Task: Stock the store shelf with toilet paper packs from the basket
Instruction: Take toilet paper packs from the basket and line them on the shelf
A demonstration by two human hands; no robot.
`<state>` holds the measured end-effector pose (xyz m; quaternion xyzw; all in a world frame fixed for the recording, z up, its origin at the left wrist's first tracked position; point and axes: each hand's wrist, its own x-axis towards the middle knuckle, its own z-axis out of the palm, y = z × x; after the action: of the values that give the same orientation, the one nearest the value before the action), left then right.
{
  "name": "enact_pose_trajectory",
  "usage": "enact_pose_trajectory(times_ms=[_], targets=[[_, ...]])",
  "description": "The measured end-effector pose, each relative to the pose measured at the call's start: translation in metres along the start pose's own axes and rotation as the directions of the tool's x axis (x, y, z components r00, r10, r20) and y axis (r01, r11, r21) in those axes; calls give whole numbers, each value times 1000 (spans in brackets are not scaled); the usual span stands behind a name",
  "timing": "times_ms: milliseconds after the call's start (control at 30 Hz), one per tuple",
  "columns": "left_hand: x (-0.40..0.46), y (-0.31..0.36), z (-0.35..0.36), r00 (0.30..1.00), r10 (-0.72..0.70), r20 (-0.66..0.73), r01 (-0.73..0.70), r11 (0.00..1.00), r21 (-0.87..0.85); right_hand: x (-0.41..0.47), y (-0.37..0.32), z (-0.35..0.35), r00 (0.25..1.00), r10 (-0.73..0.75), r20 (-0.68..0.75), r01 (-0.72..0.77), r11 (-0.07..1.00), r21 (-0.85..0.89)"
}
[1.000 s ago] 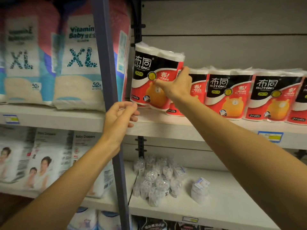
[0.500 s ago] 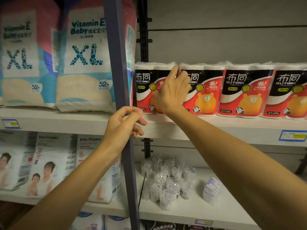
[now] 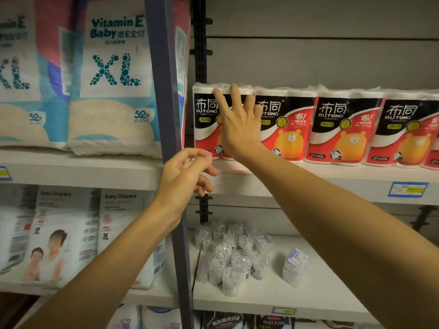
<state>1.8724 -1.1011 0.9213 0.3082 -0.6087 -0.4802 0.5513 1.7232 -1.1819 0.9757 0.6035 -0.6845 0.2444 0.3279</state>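
A row of black-and-red toilet paper packs stands upright along the white shelf [image 3: 308, 179]. The leftmost pack [image 3: 205, 119] sits at the row's left end, touching its neighbour [image 3: 285, 129]. My right hand [image 3: 237, 122] lies flat against the front of the leftmost pack with its fingers spread and straight. My left hand [image 3: 185, 174] hovers in front of the shelf edge beside the blue upright, fingers loosely curled and holding nothing. The basket is out of view.
A blue-grey upright post [image 3: 164, 115] divides the shelving. Large diaper packs [image 3: 114, 79] fill the left bay, with boxed baby diapers [image 3: 71, 233] below. Small clear-wrapped items [image 3: 228, 257] sit on the lower right shelf. A price label [image 3: 407, 189] hangs on the shelf edge.
The leftmost pack went from being held tilted in the air to standing on the shelf in the row. My right hand let go and opened flat against its front. The left hand barely moved.
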Motion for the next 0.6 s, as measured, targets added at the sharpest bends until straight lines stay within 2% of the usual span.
enact_pose_trajectory(times_ms=[100,167,233,267,367,467,600], targets=[[-3,2,-5,1000,3,-19,-4,1000,-12,-3,-2,-1,999,31,11,-32,995,89],[-5,2,-4,1000,4,-29,-5,1000,-25,-15,1,1,988,39,-152,-9,981,195],[-7,1,4,999,2,-33,-3,999,-46,-33,7,3,935,63,-349,71,931,357],[-8,-1,9,999,0,-32,-2,998,-59,-44,10,1,920,83,-384,109,886,451],[-11,-7,33,1000,-7,-24,5,995,-101,-76,23,-16,924,181,-338,96,745,661],[-17,-14,62,1000,-12,-12,10,991,-133,-104,45,-35,910,232,-342,82,711,699],[-33,-24,101,1000,-7,27,10,990,-140,-141,88,-56,916,320,-240,-29,651,758]])
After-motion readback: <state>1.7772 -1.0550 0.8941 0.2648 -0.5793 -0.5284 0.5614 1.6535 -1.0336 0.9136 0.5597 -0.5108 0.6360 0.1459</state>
